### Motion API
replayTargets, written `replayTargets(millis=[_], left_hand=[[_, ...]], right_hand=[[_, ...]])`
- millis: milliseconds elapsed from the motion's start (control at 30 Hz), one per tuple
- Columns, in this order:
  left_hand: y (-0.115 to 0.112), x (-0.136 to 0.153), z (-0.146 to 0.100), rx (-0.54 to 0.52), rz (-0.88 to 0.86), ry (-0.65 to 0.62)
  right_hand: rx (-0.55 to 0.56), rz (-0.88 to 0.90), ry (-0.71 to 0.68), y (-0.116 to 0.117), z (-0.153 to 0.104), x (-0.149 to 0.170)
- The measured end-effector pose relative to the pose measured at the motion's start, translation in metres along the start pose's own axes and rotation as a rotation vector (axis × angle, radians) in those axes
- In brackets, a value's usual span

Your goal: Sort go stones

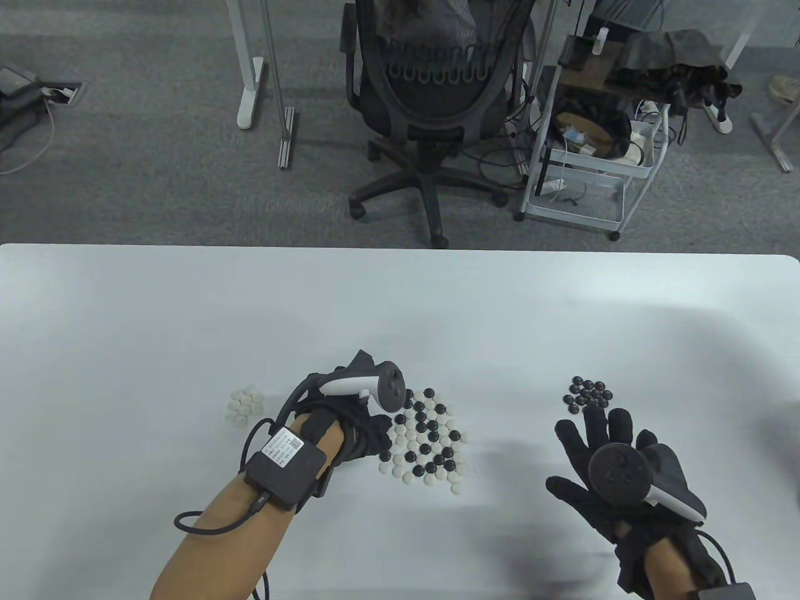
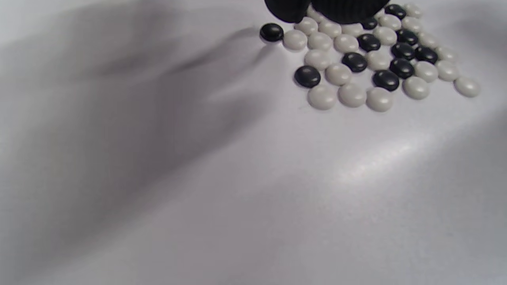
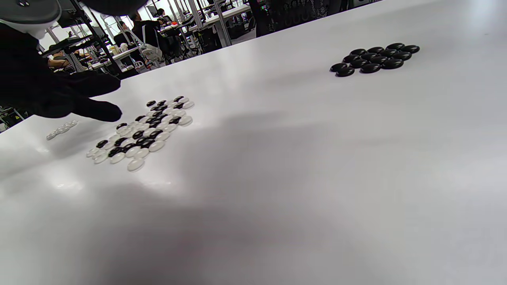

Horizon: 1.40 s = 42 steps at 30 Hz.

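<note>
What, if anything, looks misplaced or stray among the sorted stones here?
Nothing stands out. The white pile holds only white stones, the black pile only black, and the mixed cluster sits unsorted between them. No stone lies stray on the table.

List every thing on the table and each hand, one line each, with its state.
mixed pile: black and white stones, unsorted
white stones: small separate cluster
black stones: small separate cluster
left hand: fingers at the mixed pile's edge; grip unclear
right hand: fingers spread, holding nothing
</note>
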State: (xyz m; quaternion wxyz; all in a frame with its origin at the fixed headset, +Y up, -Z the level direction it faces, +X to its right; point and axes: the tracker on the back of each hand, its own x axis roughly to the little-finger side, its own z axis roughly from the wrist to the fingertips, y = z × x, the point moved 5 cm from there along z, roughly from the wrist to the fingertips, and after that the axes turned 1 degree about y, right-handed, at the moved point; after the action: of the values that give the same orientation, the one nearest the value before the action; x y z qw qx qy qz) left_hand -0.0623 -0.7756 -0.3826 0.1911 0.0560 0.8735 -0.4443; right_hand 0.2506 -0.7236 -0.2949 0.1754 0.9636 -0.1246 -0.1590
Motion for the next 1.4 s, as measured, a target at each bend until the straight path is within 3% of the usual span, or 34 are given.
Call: replayTargets(millis=[167,333,500,633,767,1233,1400], left_hand=[[-0.012,-0.007,0.007,0.012,0.073,0.016],[-0.029,0.008,-0.01,0.003,0.097,0.034],[-0.054,0.059,-0.034,0.013,0.007,0.111],[-0.067,0.116,-0.055,0.001,-0.08,0.259],[-0.076,0.149,-0.062,0.002,-0.159,0.327],[-0.07,0.182,-0.054,-0.045,-0.246,0.425],[-0.04,0.166,-0.074,-0.184,-0.299,0.345]], right_hand=[[-0.002,-0.001,-0.001,0.0,-0.001,0.0],[0.008,0.003,-0.002,-0.003,-0.002,0.0],[-0.004,0.0,-0.004,-0.001,-0.001,-0.001],[-0.009,-0.005,-0.006,0.0,-0.001,-0.002],[-0.013,-0.007,-0.002,0.001,0.0,-0.003],[-0.016,-0.007,0.006,0.001,-0.001,-0.003],[-0.01,-0.004,0.002,0.0,-0.001,-0.004]])
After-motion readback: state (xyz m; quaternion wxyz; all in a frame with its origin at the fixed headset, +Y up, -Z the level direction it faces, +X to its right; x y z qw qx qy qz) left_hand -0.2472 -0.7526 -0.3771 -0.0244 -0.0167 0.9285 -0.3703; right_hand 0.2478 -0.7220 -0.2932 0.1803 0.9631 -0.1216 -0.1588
